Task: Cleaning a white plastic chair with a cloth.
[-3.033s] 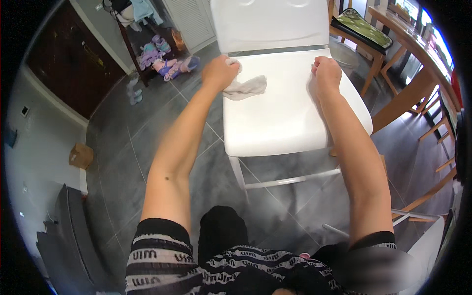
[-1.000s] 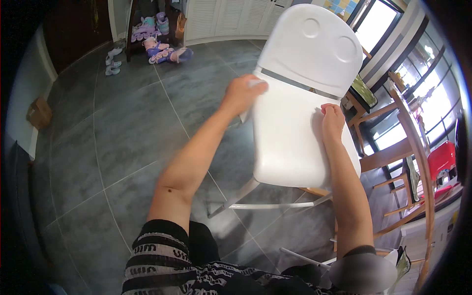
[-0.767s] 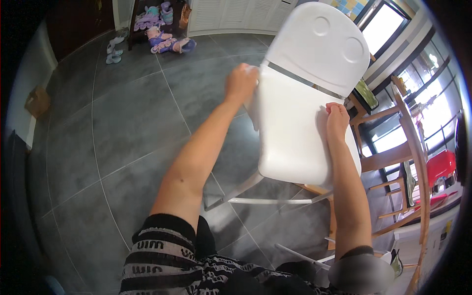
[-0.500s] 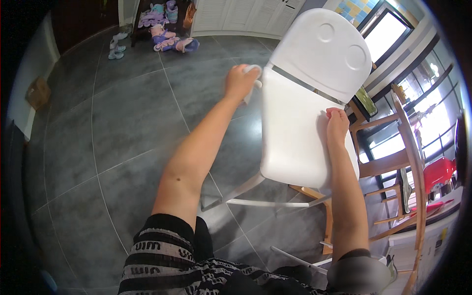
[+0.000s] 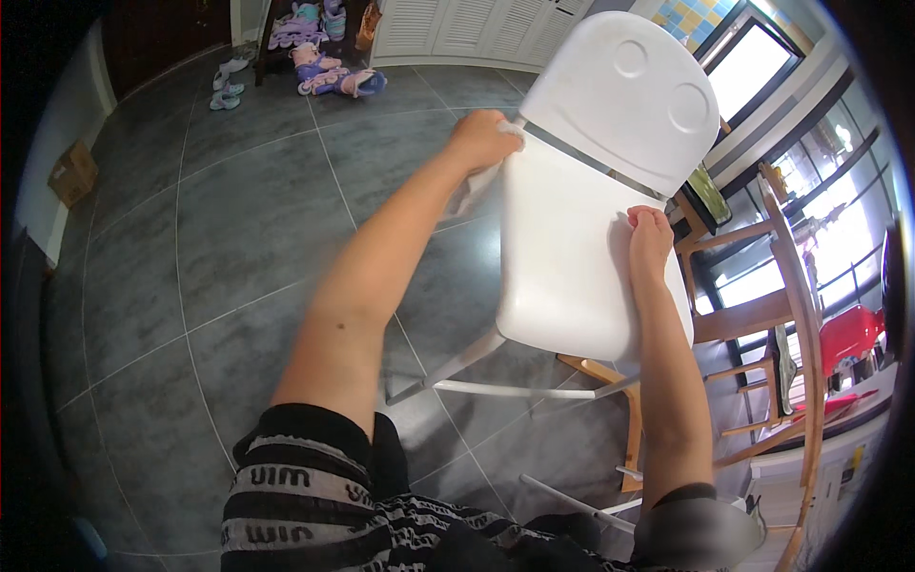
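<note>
A white chair [image 5: 562, 257] with a rounded backrest [image 5: 629, 100] stands in front of me. My left hand [image 5: 481, 141] is closed around a thin whitish cloth [image 5: 474, 194] and presses it to the seat's far left corner, beside the backrest. Part of the cloth hangs below the hand, off the seat's edge. My right hand [image 5: 650, 246] is at the right side of the seat, fingers curled in, with nothing showing in it. Its shadow falls on the seat just to the left.
Wooden chairs [image 5: 796, 257] crowd the right side, with a red chair [image 5: 851, 334] beyond them. Inline skates [image 5: 338, 81] and pale shoes [image 5: 226, 93] lie on the grey tiled floor [image 5: 248, 219] at the back. A cardboard box [image 5: 73, 173] sits by the left wall, white louvered cabinets [image 5: 467, 33] at the rear.
My left hand has shifted slightly right, bringing the cloth onto the seat's corner. More of the cloth now hangs below it. The right hand stays about where it was.
</note>
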`<state>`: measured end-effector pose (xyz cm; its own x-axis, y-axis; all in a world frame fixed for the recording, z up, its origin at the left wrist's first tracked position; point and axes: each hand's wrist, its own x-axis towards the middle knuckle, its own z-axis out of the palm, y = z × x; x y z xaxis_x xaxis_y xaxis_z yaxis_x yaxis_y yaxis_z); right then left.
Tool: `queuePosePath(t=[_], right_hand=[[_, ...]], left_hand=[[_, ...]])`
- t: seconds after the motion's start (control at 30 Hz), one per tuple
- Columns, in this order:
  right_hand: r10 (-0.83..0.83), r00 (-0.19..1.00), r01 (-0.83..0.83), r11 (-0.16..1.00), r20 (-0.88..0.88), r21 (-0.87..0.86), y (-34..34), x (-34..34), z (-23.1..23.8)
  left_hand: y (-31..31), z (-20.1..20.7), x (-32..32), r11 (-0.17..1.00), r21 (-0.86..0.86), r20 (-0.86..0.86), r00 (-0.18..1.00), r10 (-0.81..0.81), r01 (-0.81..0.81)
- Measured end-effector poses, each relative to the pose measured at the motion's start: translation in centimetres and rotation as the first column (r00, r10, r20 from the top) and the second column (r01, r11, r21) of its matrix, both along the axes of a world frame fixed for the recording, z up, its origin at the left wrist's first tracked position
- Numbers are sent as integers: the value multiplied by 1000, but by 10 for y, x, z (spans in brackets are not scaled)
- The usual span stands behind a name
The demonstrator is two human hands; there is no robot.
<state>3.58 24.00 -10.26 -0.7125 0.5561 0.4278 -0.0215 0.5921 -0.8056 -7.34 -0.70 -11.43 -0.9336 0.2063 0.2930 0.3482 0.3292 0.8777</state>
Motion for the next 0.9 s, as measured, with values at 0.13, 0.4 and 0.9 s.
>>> queuePosePath(t=[0.13, 0.4, 0.9], right_hand=[[-23, 999, 22, 998, 24, 56, 10, 5, 2], [-16, 998, 13, 999, 59, 44, 7, 0, -2], [-23, 989, 12, 997, 145, 75, -7, 1, 5]], left_hand=[[-1, -2, 7, 980, 59, 47, 980, -193, 190], [-2, -5, -8, 994, 55, 53, 994, -98, 95], [-2, 32, -10, 980, -109, 243, 960, -137, 168]])
